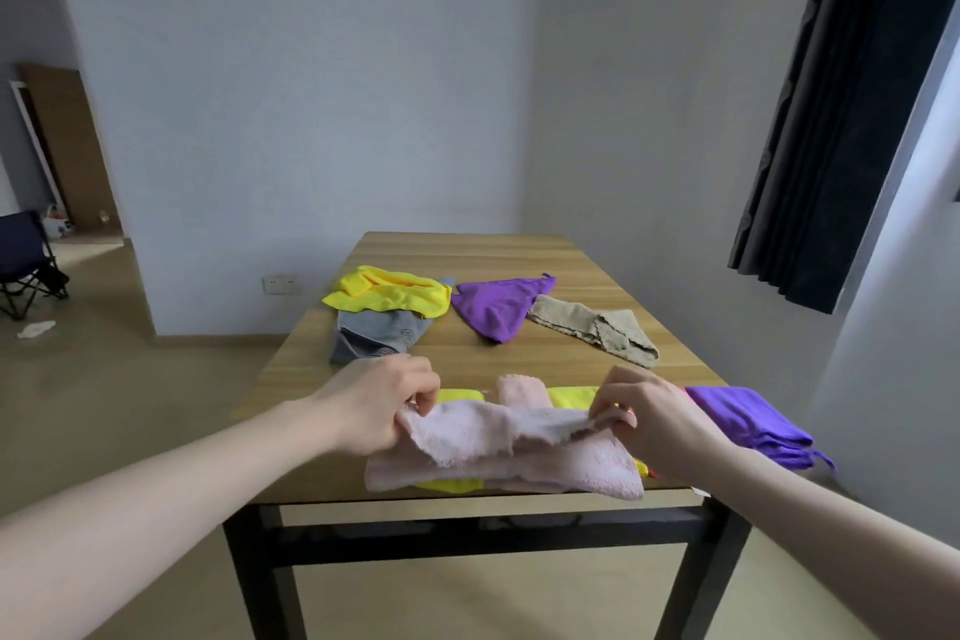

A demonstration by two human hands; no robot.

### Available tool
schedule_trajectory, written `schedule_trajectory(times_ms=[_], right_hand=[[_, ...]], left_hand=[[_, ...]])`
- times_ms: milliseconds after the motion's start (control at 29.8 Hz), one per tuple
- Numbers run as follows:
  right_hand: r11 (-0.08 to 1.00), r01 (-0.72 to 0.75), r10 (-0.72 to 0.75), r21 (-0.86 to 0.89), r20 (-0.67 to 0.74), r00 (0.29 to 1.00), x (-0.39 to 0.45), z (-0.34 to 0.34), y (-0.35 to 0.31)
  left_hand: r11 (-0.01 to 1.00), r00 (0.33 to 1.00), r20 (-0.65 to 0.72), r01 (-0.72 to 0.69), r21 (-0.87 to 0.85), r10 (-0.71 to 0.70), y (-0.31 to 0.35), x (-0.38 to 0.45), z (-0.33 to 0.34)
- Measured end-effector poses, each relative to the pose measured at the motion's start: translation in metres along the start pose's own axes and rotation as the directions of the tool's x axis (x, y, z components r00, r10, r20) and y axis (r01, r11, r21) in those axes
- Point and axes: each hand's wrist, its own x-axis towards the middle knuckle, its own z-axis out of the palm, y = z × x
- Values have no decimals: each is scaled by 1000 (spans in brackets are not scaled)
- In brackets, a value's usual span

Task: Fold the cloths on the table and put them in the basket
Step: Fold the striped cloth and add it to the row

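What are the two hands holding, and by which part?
Both hold the pink cloth by its raised upper edge: the left hand pinches its left corner, the right hand its right corner.

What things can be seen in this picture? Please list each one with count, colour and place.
pink cloth: 1, pale pink, near table edge, held by both hands
yellow cloth under it: 1, yellow, partly covered
folded purple cloth: 1, purple, near right edge
far yellow cloth: 1, yellow, far left, lying over the grey cloth
grey cloth: 1, grey, far left
far purple cloth: 1, purple, far middle
beige cloth: 1, beige, far right
table: 1, wood top, black legs
curtain: 1, dark, upper right
folding chair: 1, dark, far left on floor
left hand: pinches the pink cloth
right hand: pinches the pink cloth
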Motion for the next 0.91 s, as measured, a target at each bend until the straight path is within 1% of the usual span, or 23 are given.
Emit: schedule_trajectory(times_ms=[101, 201, 268, 403, 470, 503, 570, 604, 671, 704, 738, 805, 872, 906], right_hand=[[999, 34, -34, 5, 59, 998, -15, 6, -5], [999, 28, -31, 21, 127, 991, -26, 13, -11], [999, 8, -14, 35, 152, 988, -30, 14, -13], [994, -46, 31, 98, 150, 988, -31, 10, -13], [991, -70, 47, 110, 194, 980, -33, 8, -13], [991, -84, 57, 107, 233, 971, -35, 7, -14], [993, -95, 70, 73, 286, 956, -39, 7, -14], [993, -101, 78, 68, 281, 957, -41, 7, -15], [989, -106, 83, 103, 205, 975, -40, 5, -17], [986, -110, 91, 124, 151, 984, -37, 6, -18], [984, -119, 106, 132, 102, 989, -34, 7, -19], [982, -128, 122, 135, 54, 991, -28, 14, -23], [982, -145, 133, 119, 106, 985, -23, 24, -28], [980, -163, 144, 116, 160, 977, -22, 30, -32]], left_hand=[[999, 995, 90, 25, 47, -30, 6, -10, 7], [994, 980, 175, 82, 70, -94, 13, -17, 11], [990, 971, 197, 124, 62, -134, 15, -19, 11], [977, 961, 179, 211, 15, -211, 9, -17, 8], [972, 957, 178, 234, -7, -229, 5, -16, 5], [972, 952, 202, 236, -10, -230, 4, -16, 4], [971, 918, 321, 240, 15, -232, 2, -18, 2], [970, 885, 402, 242, 30, -234, 1, -18, 2], [962, 823, 511, 273, 29, -249, 5, -17, -4], [951, 812, 523, 308, -4, -261, 9, -14, -8], [943, 826, 497, 330, -45, -265, 16, -9, -12], [950, 899, 374, 290, -116, -229, 33, 3, -15], [964, 949, 265, 216, -154, -170, 53, 14, -8], [972, 956, 256, 183, -148, -141, 63, 18, -2]])
